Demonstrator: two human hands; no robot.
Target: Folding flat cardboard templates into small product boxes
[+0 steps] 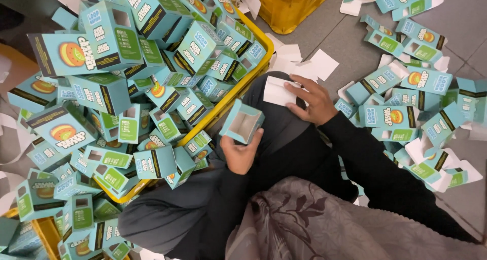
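Left hand (239,153): centre of frame, fingers closed round an open-ended teal carton (242,121), held tilted, white inside facing up.
Right hand (313,102): just right of centre, palm down, fingers spread flat on a white card insert (279,91) lying on the dark-clad knee; pressing, not gripping it.
Carton position: above the lap, just beside the rim of the yellow crate (242,85), apart from the insert.
Yellow crate: left half of frame, heaped over the brim with assembled teal cartons (109,87) bearing a fruit picture and green panels.
Flat cartons (406,113): unfolded blanks strewn on the grey floor (350,42), right side.
Loose inserts (304,65): white cards on the floor, upper centre, near the right hand.
Second yellow crate (291,6): top centre edge.
Lap: dark sleeves, patterned grey cloth (304,224) at bottom.
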